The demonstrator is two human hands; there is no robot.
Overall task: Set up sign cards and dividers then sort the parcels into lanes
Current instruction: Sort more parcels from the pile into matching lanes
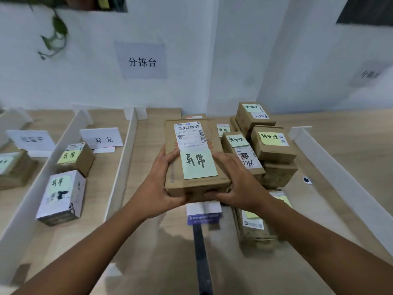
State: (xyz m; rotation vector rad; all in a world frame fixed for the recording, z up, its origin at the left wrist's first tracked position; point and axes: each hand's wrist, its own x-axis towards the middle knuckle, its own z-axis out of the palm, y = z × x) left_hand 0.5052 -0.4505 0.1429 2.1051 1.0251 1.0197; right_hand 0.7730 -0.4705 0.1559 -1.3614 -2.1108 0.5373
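Observation:
I hold a flat brown cardboard parcel (191, 184) with a shipping label and a green note reading 异常, lifted above the table's middle. My left hand (158, 186) grips its left near corner and my right hand (236, 184) grips its right near corner. To the left, a white divider (123, 165) borders a lane with a white sign card reading 异常 (102, 138). That lane holds a small brown box (77, 158) and a white printed box (61, 196), both with 异常 notes. A further sign card (32, 140) stands in the far-left lane.
A pile of unsorted brown parcels (272, 145) with yellow notes sits right of the held parcel, and another parcel (255, 228) lies nearer. A white divider (340, 173) runs along the right. A second divider (38, 184) separates the left lanes. A purple-labelled item (203, 218) lies below my hands.

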